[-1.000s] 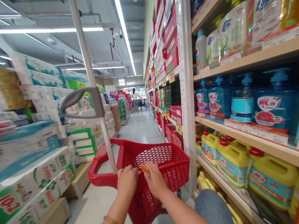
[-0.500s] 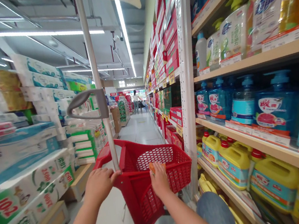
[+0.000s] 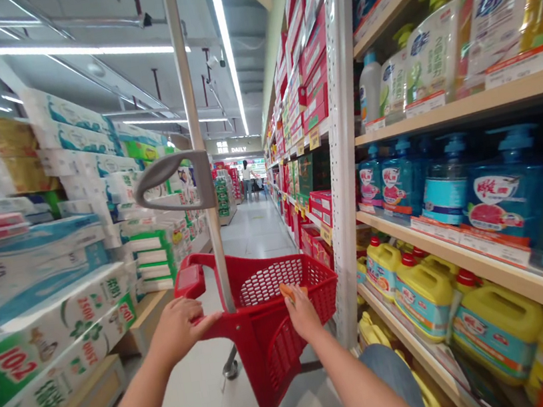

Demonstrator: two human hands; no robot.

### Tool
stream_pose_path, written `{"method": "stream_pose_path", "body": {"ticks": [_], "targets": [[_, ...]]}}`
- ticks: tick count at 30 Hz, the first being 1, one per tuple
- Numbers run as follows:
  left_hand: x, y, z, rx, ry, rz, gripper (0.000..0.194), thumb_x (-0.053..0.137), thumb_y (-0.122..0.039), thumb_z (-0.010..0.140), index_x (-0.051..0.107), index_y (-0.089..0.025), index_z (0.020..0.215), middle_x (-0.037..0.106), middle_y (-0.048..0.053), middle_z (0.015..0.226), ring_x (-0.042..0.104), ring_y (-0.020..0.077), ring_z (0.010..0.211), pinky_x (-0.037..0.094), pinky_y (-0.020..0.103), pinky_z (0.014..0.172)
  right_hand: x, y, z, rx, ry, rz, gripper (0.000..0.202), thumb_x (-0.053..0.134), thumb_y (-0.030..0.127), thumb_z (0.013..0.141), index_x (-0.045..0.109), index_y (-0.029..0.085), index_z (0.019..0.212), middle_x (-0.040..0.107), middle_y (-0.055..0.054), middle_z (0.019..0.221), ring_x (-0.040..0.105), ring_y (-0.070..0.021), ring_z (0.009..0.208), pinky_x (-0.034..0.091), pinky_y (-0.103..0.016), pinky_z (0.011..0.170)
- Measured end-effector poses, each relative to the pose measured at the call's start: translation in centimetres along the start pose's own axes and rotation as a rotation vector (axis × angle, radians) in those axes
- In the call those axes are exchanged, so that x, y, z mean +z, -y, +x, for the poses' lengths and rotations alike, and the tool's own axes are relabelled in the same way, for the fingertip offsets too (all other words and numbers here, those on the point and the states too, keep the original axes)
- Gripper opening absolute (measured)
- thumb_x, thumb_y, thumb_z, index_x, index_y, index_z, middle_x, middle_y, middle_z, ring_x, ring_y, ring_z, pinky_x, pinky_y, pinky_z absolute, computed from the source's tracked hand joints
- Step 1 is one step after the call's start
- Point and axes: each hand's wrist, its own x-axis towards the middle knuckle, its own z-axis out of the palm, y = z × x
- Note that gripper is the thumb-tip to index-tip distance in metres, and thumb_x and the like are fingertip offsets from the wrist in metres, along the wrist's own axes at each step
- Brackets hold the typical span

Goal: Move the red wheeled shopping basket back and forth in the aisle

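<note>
A red plastic shopping cart [image 3: 255, 340] with a perforated basket stands in front of me. From it rises a metal pole [image 3: 186, 87] bearing a grey loop handle [image 3: 176, 207]. My left hand [image 3: 180, 327] is closed over the cart's left red arm, thumb pointing toward the pole's base. On the near right rim of the basket, my right hand [image 3: 301, 310] presses an orange cloth [image 3: 292, 291], fingers wrapped around it. The fingertips of the right hand are partly hidden by the hand itself.
Close on the right, shelves [image 3: 440, 109] hold pump bottles [image 3: 494, 189] and yellow jugs [image 3: 426, 296]. A white shelf post [image 3: 345, 152] stands beside the cart. Stacked tissue packs [image 3: 56, 328] line the left. Down the aisle floor [image 3: 249, 227], a person [image 3: 247, 178] stands far off.
The cart has turned slightly and its pole has shifted right in view; a wheel now shows beneath it. My right hand and the cloth have moved a little right and up along the rim.
</note>
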Motion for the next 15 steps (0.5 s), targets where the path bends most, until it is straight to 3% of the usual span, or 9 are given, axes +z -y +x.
{"method": "stream_pose_path", "body": {"ticks": [4,9,12,15], "targets": [[1.2,-0.8,-0.2,-0.069,-0.091,0.057,0.045,0.042,-0.038,0.088,0.06,-0.021,0.051,0.063,0.004,0.058,0.056,0.0185,0.068,0.039,0.032,0.075,1.0,2.8,-0.3,-0.03,0.02,0.014,0.05,0.039,0.03,0.094,0.048,0.005,0.135,0.047,-0.017,0.141,0.034,-0.0259,0.137,0.027,-0.047,0.113],[1.5,-3.3,0.2,-0.171,-0.112,0.099,0.045,0.039,-0.034,0.088,0.06,-0.021,0.051,0.064,0.006,0.06,0.056,0.02,0.07,0.039,0.035,0.078,1.2,7.9,-1.8,-0.223,0.024,0.152,0.048,0.041,0.028,0.093,0.044,0.019,0.14,0.046,-0.007,0.144,0.035,-0.0203,0.137,0.028,-0.044,0.114],[1.0,-3.2,0.4,-0.039,-0.014,-0.024,0.047,0.035,-0.037,0.092,0.06,-0.021,0.056,0.062,0.004,0.06,0.055,0.018,0.067,0.04,0.033,0.076,0.1,7.1,-1.7,-0.274,0.045,0.164,0.049,0.042,0.029,0.094,0.042,0.022,0.142,0.045,-0.005,0.145,0.036,-0.0193,0.136,0.027,-0.043,0.115],[1.3,-2.2,0.6,0.082,-0.007,-0.191,0.048,0.026,-0.035,0.094,0.061,-0.021,0.064,0.064,0.004,0.071,0.056,0.017,0.075,0.041,0.031,0.079,-0.5,4.9,-0.8,-0.12,0.009,0.134,0.049,0.039,0.03,0.094,0.043,0.016,0.141,0.046,-0.01,0.143,0.036,-0.0216,0.136,0.028,-0.045,0.114]]}}
